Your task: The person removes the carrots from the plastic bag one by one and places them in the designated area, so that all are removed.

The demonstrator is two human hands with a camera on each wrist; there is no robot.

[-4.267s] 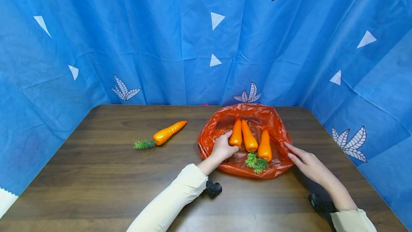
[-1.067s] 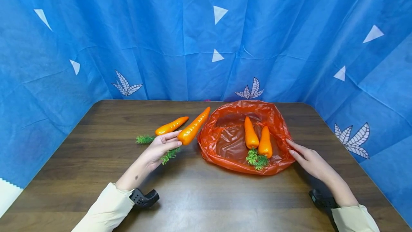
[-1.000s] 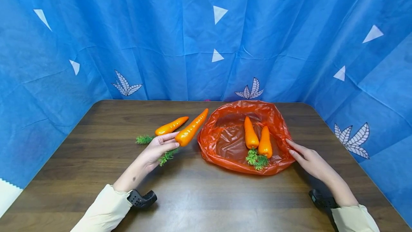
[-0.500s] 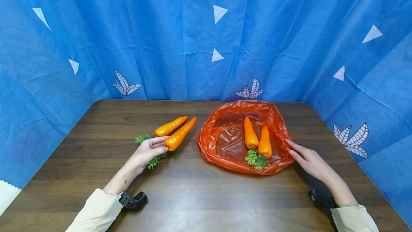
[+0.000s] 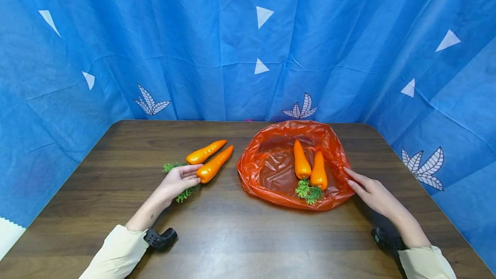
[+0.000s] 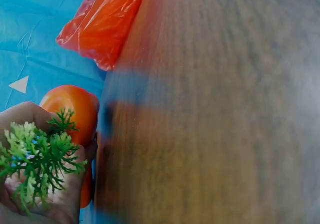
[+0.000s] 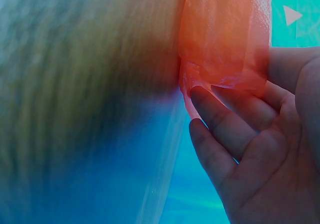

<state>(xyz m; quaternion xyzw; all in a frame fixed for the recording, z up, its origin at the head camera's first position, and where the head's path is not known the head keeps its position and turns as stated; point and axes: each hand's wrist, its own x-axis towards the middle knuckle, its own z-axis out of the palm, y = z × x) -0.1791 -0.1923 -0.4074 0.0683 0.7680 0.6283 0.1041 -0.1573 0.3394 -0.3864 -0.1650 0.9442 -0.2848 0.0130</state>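
My left hand (image 5: 176, 185) grips a carrot (image 5: 213, 166) by its thick end, low over the table, thumb in front and fingers behind. The left wrist view shows that carrot's green leafy top (image 6: 42, 154) lying over the palm. Just behind it lies a second carrot (image 5: 205, 152), its leaves (image 5: 172, 166) partly covered by the hand. To the right sits a red plastic bag (image 5: 252, 169), mouth spread wide, with two carrots (image 5: 302, 162) inside. My right hand (image 5: 370, 192) holds the bag's right rim between thumb and fingers; the right wrist view shows fingertips (image 7: 200, 96) partly behind the film.
The brown wooden table (image 5: 248, 236) bears the bag and carrots. A blue curtain (image 5: 186, 46) with white leaf and triangle prints hangs behind and at both sides. Black wrist cameras (image 5: 160, 239) sit on both wrists.
One carrot has left the bag in my left hand, moving left and down beside the carrot on the table. Two carrots stay in the bag; my right hand keeps its place at the rim.
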